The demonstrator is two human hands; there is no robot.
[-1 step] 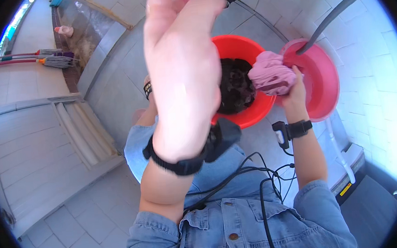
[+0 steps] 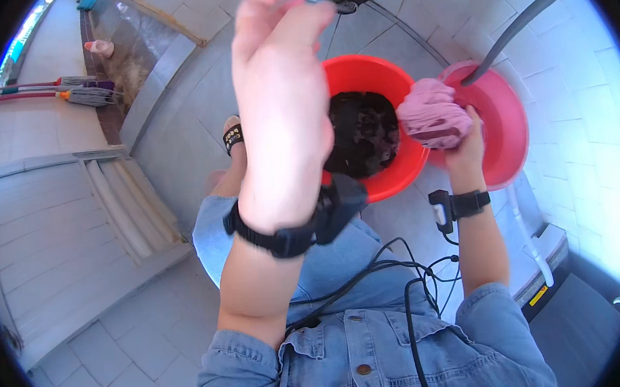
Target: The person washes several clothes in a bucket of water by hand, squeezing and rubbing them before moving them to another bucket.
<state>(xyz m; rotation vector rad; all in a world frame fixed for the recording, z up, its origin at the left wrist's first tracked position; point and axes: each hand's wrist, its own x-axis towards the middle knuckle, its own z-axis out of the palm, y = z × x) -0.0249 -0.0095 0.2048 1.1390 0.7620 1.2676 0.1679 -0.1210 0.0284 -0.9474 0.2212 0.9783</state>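
My left hand [image 2: 282,102] is raised close to the camera with its fingers stretched out and nothing in it; a black band sits on its wrist. My right hand [image 2: 465,150] grips a bunched wet pink cloth [image 2: 430,117] above the place where two tubs meet. The red bucket [image 2: 359,68] stands on the tiled floor and holds dark laundry [image 2: 363,136]. Touching it on the right is a pink basin [image 2: 503,129], with a grey hose [image 2: 521,28] running into it.
My foot in a black sandal [image 2: 233,135] rests left of the bucket. Mops [image 2: 66,92] lie at the upper left beside a raised tiled ledge [image 2: 164,67]. A floor drain [image 2: 346,5] is behind the bucket, a white pipe [image 2: 529,239] at the right, a pale panelled door [image 2: 61,232] at the left.
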